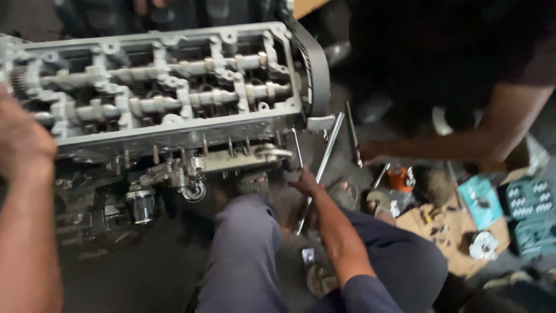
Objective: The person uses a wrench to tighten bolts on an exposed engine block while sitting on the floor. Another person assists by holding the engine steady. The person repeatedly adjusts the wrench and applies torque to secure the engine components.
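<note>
A grey aluminium engine cylinder head [174, 136] with two exposed camshafts [156, 104] fills the upper left. My left hand [20, 139] rests on its left end, blurred and close to the camera, its fingers hidden. My right hand [305, 182] reaches forward past my grey-trousered knee [246, 232]. It is closed around a long steel bar [327, 150] that slants up to the head's right end. A pulley and fittings [194, 190] hang from the engine's front below the studs.
Another person in dark clothes crouches at the upper right, a hand [370, 152] on a second thin rod [352, 130]. On the dirty floor at right lie an orange part [399, 177], cardboard with small parts [452, 232] and a teal socket case [530, 214].
</note>
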